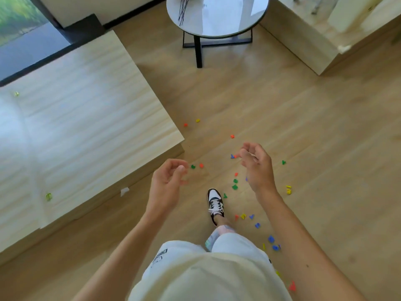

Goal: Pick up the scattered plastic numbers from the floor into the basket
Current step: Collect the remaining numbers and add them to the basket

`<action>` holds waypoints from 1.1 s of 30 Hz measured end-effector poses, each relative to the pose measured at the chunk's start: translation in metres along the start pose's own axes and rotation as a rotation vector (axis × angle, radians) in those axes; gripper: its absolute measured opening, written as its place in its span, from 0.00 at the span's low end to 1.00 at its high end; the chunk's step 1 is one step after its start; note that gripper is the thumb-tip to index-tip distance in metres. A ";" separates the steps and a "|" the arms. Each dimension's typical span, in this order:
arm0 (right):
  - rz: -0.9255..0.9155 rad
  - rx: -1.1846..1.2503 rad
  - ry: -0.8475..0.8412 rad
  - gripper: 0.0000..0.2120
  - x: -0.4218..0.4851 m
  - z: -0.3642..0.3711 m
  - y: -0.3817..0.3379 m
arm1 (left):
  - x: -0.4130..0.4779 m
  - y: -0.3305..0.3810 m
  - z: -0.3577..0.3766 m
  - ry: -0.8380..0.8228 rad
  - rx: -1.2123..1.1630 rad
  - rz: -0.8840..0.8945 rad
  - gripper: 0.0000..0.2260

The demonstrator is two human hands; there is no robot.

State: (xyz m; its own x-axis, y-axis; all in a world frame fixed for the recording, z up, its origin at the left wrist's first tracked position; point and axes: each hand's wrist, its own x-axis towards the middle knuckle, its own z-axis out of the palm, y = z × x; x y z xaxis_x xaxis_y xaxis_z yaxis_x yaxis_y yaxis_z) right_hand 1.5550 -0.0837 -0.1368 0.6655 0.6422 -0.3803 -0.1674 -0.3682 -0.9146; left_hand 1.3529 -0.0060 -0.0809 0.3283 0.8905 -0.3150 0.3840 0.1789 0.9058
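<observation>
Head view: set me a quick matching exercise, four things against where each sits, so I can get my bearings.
1 round table
2 sneaker
3 wooden platform
4 yellow number

a left of the frame
b floor, between the forearms
c top centre
d floor, right edge of the scatter

Pairs: 1-c, 2-b, 3-a, 4-d.

round glass-top table point(217, 16) w/ black sticks point(182, 11); low wood table point(86, 105) at left.

Cream shirt point(206, 276), black-and-white sneaker point(214, 200).
</observation>
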 end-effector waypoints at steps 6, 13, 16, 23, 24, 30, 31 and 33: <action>0.048 -0.070 0.040 0.14 0.072 0.013 0.006 | 0.095 0.003 0.033 -0.110 0.119 -0.025 0.06; 0.059 -0.126 0.039 0.15 0.152 0.074 0.008 | 0.209 -0.027 0.066 -0.267 0.213 -0.075 0.06; 0.074 -0.131 0.082 0.16 0.190 0.100 0.032 | 0.265 -0.059 0.080 -0.334 0.233 -0.128 0.06; 0.130 -0.133 0.120 0.14 0.272 0.163 0.136 | 0.391 -0.171 0.112 -0.417 0.435 -0.105 0.05; 0.131 -0.134 0.112 0.14 0.286 0.175 0.159 | 0.411 -0.192 0.119 -0.419 0.493 -0.073 0.05; 0.090 -0.114 0.096 0.14 0.369 0.227 0.310 | 0.529 -0.341 0.173 -0.470 0.867 0.002 0.08; 0.083 -0.108 0.097 0.14 0.381 0.231 0.335 | 0.550 -0.363 0.184 -0.479 0.941 -0.010 0.09; 0.050 -0.099 0.095 0.14 0.408 0.238 0.384 | 0.594 -0.403 0.208 -0.478 1.110 -0.051 0.11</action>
State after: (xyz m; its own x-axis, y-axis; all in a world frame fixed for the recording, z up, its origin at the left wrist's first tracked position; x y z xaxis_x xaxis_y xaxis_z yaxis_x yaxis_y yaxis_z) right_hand 1.5891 0.1965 -0.6759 0.7247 0.5567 -0.4062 -0.1324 -0.4660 -0.8748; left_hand 1.5724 0.3640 -0.6918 0.4868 0.6067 -0.6284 0.8607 -0.4559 0.2267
